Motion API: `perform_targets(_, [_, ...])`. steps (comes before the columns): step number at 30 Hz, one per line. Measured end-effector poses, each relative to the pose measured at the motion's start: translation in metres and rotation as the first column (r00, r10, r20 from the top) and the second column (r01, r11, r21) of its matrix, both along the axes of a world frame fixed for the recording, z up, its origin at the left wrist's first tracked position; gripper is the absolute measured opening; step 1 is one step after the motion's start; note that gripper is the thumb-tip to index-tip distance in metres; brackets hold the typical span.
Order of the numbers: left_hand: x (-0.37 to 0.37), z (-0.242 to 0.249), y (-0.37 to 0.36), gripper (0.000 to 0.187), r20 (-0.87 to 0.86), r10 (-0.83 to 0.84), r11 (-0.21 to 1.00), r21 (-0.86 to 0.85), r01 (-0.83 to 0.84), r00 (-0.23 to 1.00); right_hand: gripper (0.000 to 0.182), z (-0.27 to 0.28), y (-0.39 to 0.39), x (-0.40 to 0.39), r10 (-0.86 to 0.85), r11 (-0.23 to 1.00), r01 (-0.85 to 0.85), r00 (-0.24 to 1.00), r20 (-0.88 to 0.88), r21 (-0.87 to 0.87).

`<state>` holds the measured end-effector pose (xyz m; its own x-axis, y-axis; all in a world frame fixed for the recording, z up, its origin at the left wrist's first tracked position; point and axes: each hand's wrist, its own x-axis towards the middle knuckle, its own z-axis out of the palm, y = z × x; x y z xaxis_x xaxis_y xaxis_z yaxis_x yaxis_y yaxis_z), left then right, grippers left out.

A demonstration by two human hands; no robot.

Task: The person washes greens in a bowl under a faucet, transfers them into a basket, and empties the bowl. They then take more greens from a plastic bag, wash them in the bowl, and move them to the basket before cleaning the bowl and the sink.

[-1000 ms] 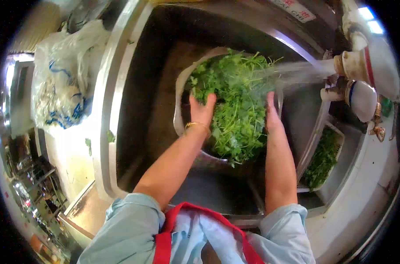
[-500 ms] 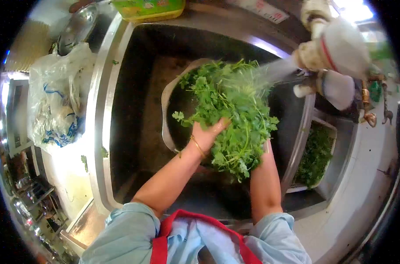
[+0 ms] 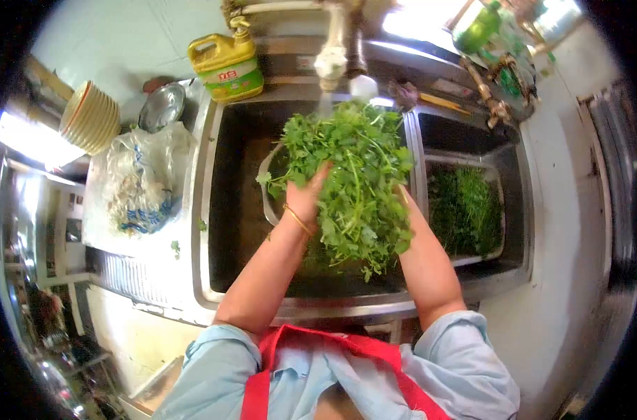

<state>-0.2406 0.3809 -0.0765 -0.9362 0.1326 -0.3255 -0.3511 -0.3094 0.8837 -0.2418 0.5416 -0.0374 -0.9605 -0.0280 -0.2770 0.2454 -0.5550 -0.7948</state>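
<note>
A large bunch of leafy green herbs [image 3: 353, 182] is held up over the left sink basin [image 3: 238, 210]. My left hand [image 3: 308, 196] grips its left side, thumb on top of the leaves and the other fingers hidden. My right hand [image 3: 402, 198] is at the bunch's right side, almost wholly covered by leaves, so its fingers do not show. Water runs from the tap [image 3: 330, 66] at the far edge of the bunch. Behind and below the herbs, part of a pale-rimmed bowl [image 3: 268, 183] shows in the basin.
More greens lie in a white basket [image 3: 502, 210] in the right basin. Left of the sink are a plastic bag [image 3: 140, 182], a metal bowl [image 3: 162, 106] and stacked bowls [image 3: 91, 119]. A yellow detergent bottle [image 3: 227, 68] stands behind the basin. Pipes with valves [image 3: 486, 94] are at the back right.
The camera view has shifted, bringing the whole bottle and the right basin into sight. Both hands still hold the bunch, now with the tap behind its far edge.
</note>
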Motion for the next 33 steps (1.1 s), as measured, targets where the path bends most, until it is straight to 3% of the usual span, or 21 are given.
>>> perform_targets(1, [0.002, -0.008, -0.005, 0.041, -0.02, -0.034, 0.998, -0.044, 0.034, 0.999, 0.09, 0.005, -0.006, 0.002, 0.002, 1.0, -0.002, 1.0, -0.009, -0.021])
perform_targets(2, [0.006, 0.009, 0.0, 0.047, 0.061, 0.021, 0.998, 0.054, -0.024, 0.998, 0.09, 0.011, -0.008, 0.005, 0.004, 0.999, -0.004, 1.0, -0.009, -0.053])
perform_targets(5, [-0.003, -0.032, -0.024, 0.048, 0.012, -0.164, 0.984, -0.07, 0.165, 0.986, 0.089, 0.021, -0.01, 0.018, -0.033, 0.995, 0.032, 0.999, -0.009, -0.096])
perform_targets(7, [0.002, 0.021, -0.017, 0.045, 0.307, -0.172, 0.981, -0.034, 0.191, 0.936, 0.089, 0.027, -0.011, 0.029, -0.076, 0.991, 0.076, 0.997, 0.004, -0.111])
perform_targets(9, [-0.007, -0.041, -0.036, 0.037, 0.109, -0.22, 0.938, 0.295, 0.18, 0.969, 0.089, 0.029, -0.016, 0.037, -0.106, 0.987, 0.105, 0.994, -0.001, -0.12])
perform_targets(11, [-0.007, -0.053, -0.036, 0.041, -0.047, -0.157, 0.972, 0.166, 0.163, 0.986, 0.088, 0.033, -0.012, 0.051, -0.155, 0.982, 0.152, 0.988, -0.012, -0.11])
perform_targets(13, [-0.022, -0.053, -0.037, 0.042, -0.06, -0.34, 0.94, -0.066, 0.336, 0.939, 0.088, 0.04, -0.003, 0.065, -0.214, 0.973, 0.211, 0.977, -0.023, -0.098])
perform_targets(14, [-0.013, -0.005, -0.029, 0.041, -0.014, -0.332, 0.943, -0.002, 0.332, 0.943, 0.088, 0.046, 0.005, 0.072, -0.242, 0.967, 0.238, 0.97, -0.032, -0.093])
perform_targets(15, [0.007, 0.037, -0.006, 0.04, 0.005, -0.279, 0.951, 0.141, 0.275, 0.96, 0.088, 0.053, 0.015, 0.078, -0.274, 0.959, 0.27, 0.961, -0.038, -0.082])
perform_targets(17, [0.005, 0.056, 0.017, 0.039, 0.063, -0.256, 0.965, 0.08, 0.251, 0.965, 0.087, 0.068, 0.041, 0.095, -0.327, 0.945, 0.325, 0.943, -0.06, -0.044])
perform_targets(20, [0.024, 0.118, 0.082, 0.04, 0.028, -0.373, 0.923, 0.11, 0.368, 0.927, 0.087, 0.094, 0.099, 0.115, -0.41, 0.909, 0.415, 0.907, -0.096, 0.035])
perform_targets(23, [0.026, 0.137, 0.162, 0.043, -0.108, -0.395, 0.871, 0.272, 0.409, 0.913, 0.087, 0.121, 0.176, 0.134, -0.495, 0.85, 0.509, 0.86, -0.127, 0.133])
perform_targets(26, [0.038, 0.137, 0.242, 0.043, -0.302, -0.457, 0.838, 0.169, 0.519, 0.837, 0.086, 0.129, 0.259, 0.152, -0.561, 0.786, 0.569, 0.821, -0.109, 0.241])
perform_targets(29, [0.057, 0.139, 0.307, 0.044, -0.225, -0.515, 0.817, 0.164, 0.553, 0.827, 0.086, 0.101, 0.329, 0.179, -0.611, 0.746, 0.572, 0.792, 0.007, 0.342])
perform_targets(31, [0.062, 0.099, 0.349, 0.046, -0.156, -0.593, 0.782, 0.123, 0.611, 0.79, 0.086, 0.055, 0.366, 0.187, -0.636, 0.733, 0.533, 0.757, 0.147, 0.423])
perform_targets(32, [0.065, 0.084, 0.359, 0.055, -0.148, -0.652, 0.749, 0.025, 0.662, 0.744, 0.086, 0.02, 0.384, 0.188, -0.651, 0.722, 0.492, 0.721, 0.237, 0.487])
perform_targets(33, [0.059, 0.045, 0.379, 0.058, -0.019, -0.707, 0.702, -0.142, 0.698, 0.707, 0.085, -0.017, 0.397, 0.189, -0.67, 0.702, 0.424, 0.667, 0.328, 0.572])
